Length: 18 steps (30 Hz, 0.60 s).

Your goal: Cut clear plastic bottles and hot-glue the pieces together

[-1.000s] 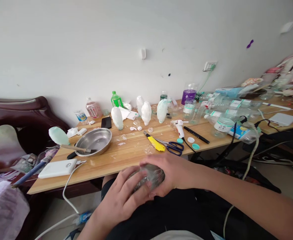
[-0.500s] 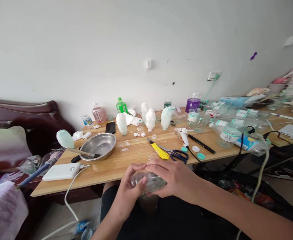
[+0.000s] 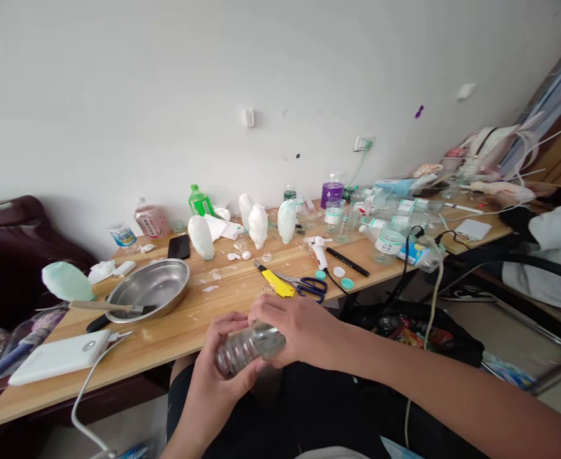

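While both hands meet above the lap | clear ribbed bottle (image 3: 248, 347) lies near-level, long axis left-right | left hand (image 3: 218, 370) cups its base end | right hand (image 3: 299, 328) wraps, seemingly, the neck end | counter (image 3: 175, 325) edge just beyond.

Clear ribbed glossy plastic bottle (image 3: 249, 347); brushed, shiny metal bowl (image 3: 149, 288); smooth wood-grain table (image 3: 223, 303); matt white plastic power bank (image 3: 60, 356); yellow plastic utility knife (image 3: 276, 282)
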Tool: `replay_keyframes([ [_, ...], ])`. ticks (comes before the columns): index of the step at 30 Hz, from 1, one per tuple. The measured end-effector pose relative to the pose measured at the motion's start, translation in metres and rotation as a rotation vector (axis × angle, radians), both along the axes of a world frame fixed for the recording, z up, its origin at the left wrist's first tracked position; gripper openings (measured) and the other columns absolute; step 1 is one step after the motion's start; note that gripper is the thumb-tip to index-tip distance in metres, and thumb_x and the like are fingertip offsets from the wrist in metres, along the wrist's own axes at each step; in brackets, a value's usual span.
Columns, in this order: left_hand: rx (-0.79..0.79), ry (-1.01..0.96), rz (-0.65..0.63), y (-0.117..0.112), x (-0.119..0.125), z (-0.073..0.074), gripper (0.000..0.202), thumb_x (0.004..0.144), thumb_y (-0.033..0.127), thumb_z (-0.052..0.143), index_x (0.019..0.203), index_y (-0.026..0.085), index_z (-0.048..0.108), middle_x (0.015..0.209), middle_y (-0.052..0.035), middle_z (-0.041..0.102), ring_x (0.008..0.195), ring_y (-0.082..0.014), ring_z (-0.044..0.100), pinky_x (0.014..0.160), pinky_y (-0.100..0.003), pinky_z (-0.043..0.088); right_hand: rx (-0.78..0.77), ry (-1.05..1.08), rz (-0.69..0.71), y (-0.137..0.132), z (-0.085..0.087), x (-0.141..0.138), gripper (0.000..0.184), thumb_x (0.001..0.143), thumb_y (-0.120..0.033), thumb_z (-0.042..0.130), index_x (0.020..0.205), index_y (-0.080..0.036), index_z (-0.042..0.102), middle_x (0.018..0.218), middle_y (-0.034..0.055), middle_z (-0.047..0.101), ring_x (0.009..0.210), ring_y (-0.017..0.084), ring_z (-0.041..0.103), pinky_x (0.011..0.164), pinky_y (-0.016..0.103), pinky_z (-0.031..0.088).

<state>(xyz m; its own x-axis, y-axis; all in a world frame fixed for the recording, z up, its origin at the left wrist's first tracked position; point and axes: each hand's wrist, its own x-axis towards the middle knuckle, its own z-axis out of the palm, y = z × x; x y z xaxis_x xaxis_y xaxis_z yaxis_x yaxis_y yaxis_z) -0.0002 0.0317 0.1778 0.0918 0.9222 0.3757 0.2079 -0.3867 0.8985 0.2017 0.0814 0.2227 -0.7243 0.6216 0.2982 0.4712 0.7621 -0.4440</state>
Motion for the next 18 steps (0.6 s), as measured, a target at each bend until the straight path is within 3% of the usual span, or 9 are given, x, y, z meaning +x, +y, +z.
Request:
replay_keyframes([
  [8, 0.091, 0.163, -0.014, -0.0016, -0.0002, 0.0000, 0.039, 0.076, 0.030, 0.077, 0.109, 0.027, 0.058, 0.116, -0.0068, 0.057, 0.113, -0.0261, 0.058, 0.095, -0.041, 0.049, -0.068, -0.011, -0.096, -0.0021, -0.0062, -0.0021, 0.060, 0.064, -0.038, 0.084, 0.115, -0.022, 0.057, 0.109, 0.0046, 0.067, 0.097, 0.024, 0.067, 0.082, 0.031, 0.049],
  [14, 0.189, 0.232, -0.058, 0.0024, -0.0040, 0.0048, 0.039, 0.079, 0.028, 0.075, 0.113, 0.028, 0.055, 0.117, -0.0075, 0.054, 0.112, -0.0267, 0.057, 0.092, -0.043, 0.050, -0.049, -0.061, -0.085, 0.0008, 0.0008, -0.0037, 0.059, 0.069, -0.036, 0.080, 0.122, -0.022, 0.057, 0.111, 0.0064, 0.068, 0.098, 0.025, 0.067, 0.081, 0.032, 0.049],
  [18, 0.247, 0.298, -0.106, 0.0002, -0.0061, -0.0003, 0.041, 0.081, 0.022, 0.073, 0.115, 0.030, 0.052, 0.122, -0.0078, 0.049, 0.119, -0.0266, 0.052, 0.096, -0.044, 0.049, -0.077, -0.175, -0.120, 0.0012, 0.0034, -0.0064, 0.057, 0.062, -0.036, 0.084, 0.113, -0.019, 0.063, 0.100, 0.0072, 0.071, 0.090, 0.027, 0.068, 0.074, 0.032, 0.049],
])
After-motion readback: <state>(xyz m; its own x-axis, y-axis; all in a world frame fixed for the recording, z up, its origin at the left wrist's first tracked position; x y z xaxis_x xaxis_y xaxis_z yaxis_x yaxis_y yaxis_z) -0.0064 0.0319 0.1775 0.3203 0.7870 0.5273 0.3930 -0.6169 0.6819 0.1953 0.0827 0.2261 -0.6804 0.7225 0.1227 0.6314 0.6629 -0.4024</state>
